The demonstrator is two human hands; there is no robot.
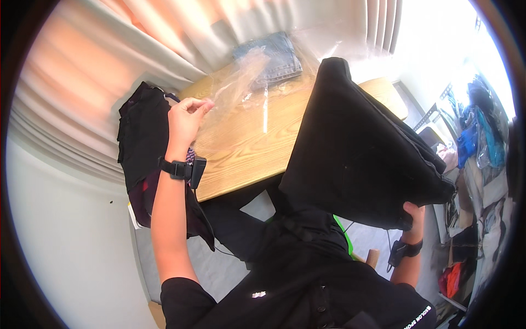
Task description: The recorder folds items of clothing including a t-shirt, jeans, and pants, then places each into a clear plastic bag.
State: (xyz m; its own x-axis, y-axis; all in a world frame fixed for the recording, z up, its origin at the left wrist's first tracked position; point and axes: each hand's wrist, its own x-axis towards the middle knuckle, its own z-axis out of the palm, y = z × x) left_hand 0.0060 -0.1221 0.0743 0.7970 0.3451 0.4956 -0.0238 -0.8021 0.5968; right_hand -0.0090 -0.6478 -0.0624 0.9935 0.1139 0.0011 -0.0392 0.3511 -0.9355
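Note:
My left hand (189,118) is raised over the left end of the table, its fingers pinched on the edge of a clear plastic bag (241,104). The bag stretches from those fingertips across the wood towards the far side. At the right, my right hand (415,216) grips the lower corner of a folded black garment (356,148), thumb on top and the other fingers hidden beneath. The cloth hangs tilted in front of the table and covers part of it. Folded blue jeans (276,60) lie at the back, partly seen through the clear film.
Dark clothing (143,129) is heaped left of the wooden table (246,159). A pale curtain (82,71) runs behind. On the right, shelves hold several bagged garments (482,131) and loose clothes. Black straps with small devices (183,170) circle my wrists, with cables trailing.

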